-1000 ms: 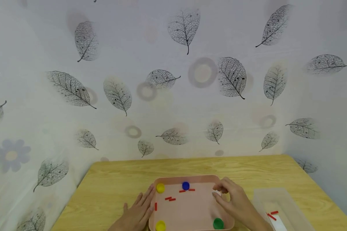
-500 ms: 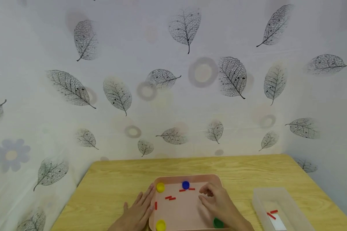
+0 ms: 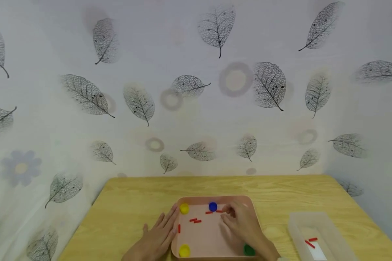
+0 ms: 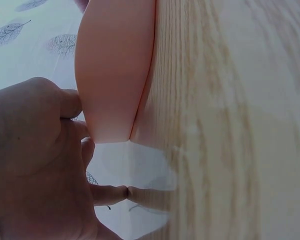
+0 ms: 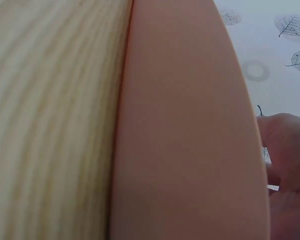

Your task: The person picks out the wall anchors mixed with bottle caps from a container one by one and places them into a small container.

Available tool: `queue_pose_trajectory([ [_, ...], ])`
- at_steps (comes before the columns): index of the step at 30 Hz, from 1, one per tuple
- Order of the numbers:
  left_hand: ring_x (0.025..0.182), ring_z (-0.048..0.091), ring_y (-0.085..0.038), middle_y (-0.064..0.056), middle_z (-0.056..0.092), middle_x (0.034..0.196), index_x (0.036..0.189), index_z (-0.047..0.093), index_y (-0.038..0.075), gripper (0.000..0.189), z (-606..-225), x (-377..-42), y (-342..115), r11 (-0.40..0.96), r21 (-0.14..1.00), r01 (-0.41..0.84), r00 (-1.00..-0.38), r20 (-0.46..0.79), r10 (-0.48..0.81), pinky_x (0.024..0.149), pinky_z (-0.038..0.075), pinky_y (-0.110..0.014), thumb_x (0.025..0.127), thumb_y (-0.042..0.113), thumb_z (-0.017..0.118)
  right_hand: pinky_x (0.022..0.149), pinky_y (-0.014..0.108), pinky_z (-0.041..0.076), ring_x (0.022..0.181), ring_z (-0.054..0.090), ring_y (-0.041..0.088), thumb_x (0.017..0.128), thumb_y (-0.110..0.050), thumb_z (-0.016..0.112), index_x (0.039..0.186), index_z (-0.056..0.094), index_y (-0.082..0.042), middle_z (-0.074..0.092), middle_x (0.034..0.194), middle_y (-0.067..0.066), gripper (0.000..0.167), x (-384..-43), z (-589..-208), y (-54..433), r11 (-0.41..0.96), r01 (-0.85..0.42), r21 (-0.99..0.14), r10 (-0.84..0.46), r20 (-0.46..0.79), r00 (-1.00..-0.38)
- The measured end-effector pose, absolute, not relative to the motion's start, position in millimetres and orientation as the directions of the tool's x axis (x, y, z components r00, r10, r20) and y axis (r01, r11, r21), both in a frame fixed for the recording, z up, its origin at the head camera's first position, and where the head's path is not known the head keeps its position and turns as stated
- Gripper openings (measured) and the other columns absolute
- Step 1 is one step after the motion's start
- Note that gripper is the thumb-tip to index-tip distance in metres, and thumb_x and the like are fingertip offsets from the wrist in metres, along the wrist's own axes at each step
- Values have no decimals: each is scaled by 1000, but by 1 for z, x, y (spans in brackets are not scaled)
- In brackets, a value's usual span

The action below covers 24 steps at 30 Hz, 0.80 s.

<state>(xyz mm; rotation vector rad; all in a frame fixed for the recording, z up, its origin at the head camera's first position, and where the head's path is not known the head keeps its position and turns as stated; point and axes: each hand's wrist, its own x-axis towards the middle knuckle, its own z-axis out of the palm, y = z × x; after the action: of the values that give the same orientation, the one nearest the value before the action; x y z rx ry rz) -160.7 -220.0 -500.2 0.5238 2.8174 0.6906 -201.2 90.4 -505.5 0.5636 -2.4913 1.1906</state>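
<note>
A pink tray (image 3: 205, 237) lies on the wooden table. My left hand (image 3: 158, 237) rests along the tray's left edge, fingers extended; the left wrist view shows its fingertips against the outer wall (image 4: 112, 75). Over the tray's right half, my right hand (image 3: 243, 221) has thumb and forefinger bent toward each other, near the end of a red stick (image 3: 219, 211). Whether it pinches anything is hidden. Beside that stick are a blue round cap (image 3: 213, 207) and another red stick (image 3: 209, 212). Two red sticks (image 3: 195, 220) lie left of centre, one (image 3: 179, 228) by the left wall.
Yellow caps (image 3: 184, 208) (image 3: 184, 251) occupy the tray's left corners. A green cap (image 3: 249, 250) at the near right is partly covered by my right forearm. To the right stands a translucent box (image 3: 334, 232) holding two red sticks (image 3: 310, 243) and a white piece (image 3: 318, 252).
My right hand has moved left from the tray's right wall toward the blue cap. A white bit visible at its fingers earlier no longer shows. The left hand has stayed in place.
</note>
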Motion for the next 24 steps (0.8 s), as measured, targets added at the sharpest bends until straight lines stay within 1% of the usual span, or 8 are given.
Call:
queue_pose_trajectory([
  [6,149,26,-49,5,7,173,167,16,20,63,-498,-161,-219,827,477,297,-917,-100,387,90,9,-94,112,50,26,65,22,50,74,54,6,82,3,76,87,70,-6,64,82,-2,12,-212,-502,91,564,-446,-695,-252,370,-894],
  [8,149,26,-50,5,7,173,167,16,20,63,-498,-161,-219,826,479,297,-916,-102,388,90,9,-94,112,50,26,65,22,50,74,55,7,81,4,76,88,70,-6,65,82,-1,13,-213,-504,92,563,-438,-701,-251,359,-899],
  [12,149,26,-50,4,7,173,167,15,20,63,-498,-161,-219,824,480,302,-913,-102,394,89,9,-95,112,49,25,66,22,51,77,57,9,79,6,78,88,68,-7,65,84,0,19,-214,-512,91,603,-439,-667,-215,394,-894],
  [16,149,26,-50,4,7,173,167,14,20,63,-499,-162,-219,824,477,306,-911,-106,400,89,9,-95,112,50,24,65,21,51,75,57,9,76,7,80,86,68,-10,63,82,-3,24,-216,-521,91,627,-450,-636,-180,443,-878],
  [20,148,26,-50,4,7,173,167,15,22,63,-501,-163,-218,827,471,306,-910,-111,400,89,9,-95,112,50,25,63,20,51,72,58,8,75,8,81,85,69,-8,65,81,-2,23,-220,-528,92,624,-467,-626,-186,462,-867],
  [24,149,26,-50,5,8,173,167,15,23,63,-502,-165,-218,831,472,293,-913,-120,390,89,8,-95,111,51,25,63,20,51,73,58,7,77,8,79,85,69,-8,66,85,0,21,-224,-527,92,638,-456,-620,-199,440,-876],
])
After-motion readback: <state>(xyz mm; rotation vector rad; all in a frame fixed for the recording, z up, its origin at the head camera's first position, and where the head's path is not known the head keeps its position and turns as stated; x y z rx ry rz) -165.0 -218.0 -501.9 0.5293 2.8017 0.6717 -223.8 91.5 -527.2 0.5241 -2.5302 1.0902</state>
